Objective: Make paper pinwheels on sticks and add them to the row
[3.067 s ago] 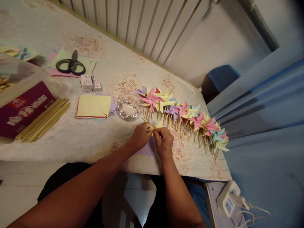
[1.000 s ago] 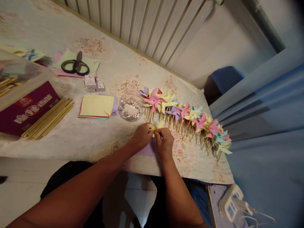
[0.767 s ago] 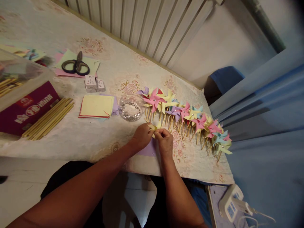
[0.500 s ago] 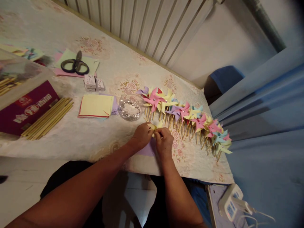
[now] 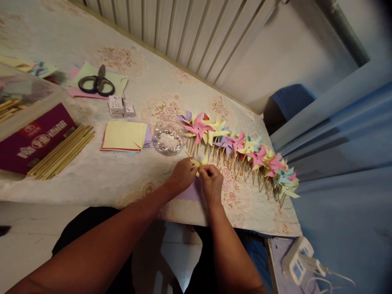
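Observation:
Both my hands meet over the near part of the table, closed around a yellow paper pinwheel [image 5: 203, 160]. My left hand [image 5: 185, 174] grips it from the left, where the tip of a thin stick pokes out above the fingers. My right hand [image 5: 212, 179] pinches it near the centre with thumb and forefinger; what lies between those fingertips is hidden. Beneath the hands lies a purple paper sheet [image 5: 189, 193]. Just beyond my left hand stands a round clear dish [image 5: 167, 151] of small shiny pins. Finished-looking pinwheels [image 5: 237, 143] on sticks lie in a row to the right.
A stack of paper squares [image 5: 124, 136], two small boxes [image 5: 116, 105] and black scissors [image 5: 99, 83] on paper lie left of the dish. Wooden sticks [image 5: 63, 153] rest against a clear bin with a purple label [image 5: 18, 151]. A power strip [image 5: 295, 261] sits at lower right.
My right hand has shifted very slightly at the pinwheel's centre. Both hands keep hold of it, and everything else stays in place.

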A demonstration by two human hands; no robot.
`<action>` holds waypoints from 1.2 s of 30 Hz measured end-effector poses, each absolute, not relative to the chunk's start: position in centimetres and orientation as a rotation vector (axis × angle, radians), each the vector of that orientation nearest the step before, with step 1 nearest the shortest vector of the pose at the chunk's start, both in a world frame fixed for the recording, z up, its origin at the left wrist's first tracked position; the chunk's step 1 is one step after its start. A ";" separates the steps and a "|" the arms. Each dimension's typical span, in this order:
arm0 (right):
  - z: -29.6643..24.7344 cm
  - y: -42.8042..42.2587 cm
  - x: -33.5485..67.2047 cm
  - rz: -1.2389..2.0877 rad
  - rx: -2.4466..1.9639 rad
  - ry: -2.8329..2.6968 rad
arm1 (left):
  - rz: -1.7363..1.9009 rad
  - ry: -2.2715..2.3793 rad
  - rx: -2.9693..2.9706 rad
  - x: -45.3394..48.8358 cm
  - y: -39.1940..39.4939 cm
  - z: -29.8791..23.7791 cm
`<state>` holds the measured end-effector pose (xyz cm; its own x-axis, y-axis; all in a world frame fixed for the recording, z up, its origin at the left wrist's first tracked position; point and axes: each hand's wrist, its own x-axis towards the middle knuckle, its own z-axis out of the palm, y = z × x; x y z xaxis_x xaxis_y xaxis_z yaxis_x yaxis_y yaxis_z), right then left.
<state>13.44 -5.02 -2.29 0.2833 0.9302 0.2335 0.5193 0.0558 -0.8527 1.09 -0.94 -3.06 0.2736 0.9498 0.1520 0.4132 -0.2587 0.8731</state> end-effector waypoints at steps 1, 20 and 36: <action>-2.4 -5.0 13.5 0.628 -1.610 -1.300 | 0.927 1.237 1.807 1.1 -0.9 -3.1; -2.3 -4.9 13.8 0.432 -1.591 -1.469 | 0.931 1.242 1.839 1.2 -1.0 -3.3; -2.2 -4.9 14.1 0.220 -1.507 -1.704 | 0.918 1.224 1.822 1.1 -0.9 -3.0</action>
<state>14.13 -4.93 -2.24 0.0644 0.8865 0.4582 0.7409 0.2651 -0.6170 1.05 -0.92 -3.04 0.2873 0.9454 0.1536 0.4125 -0.2669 0.8710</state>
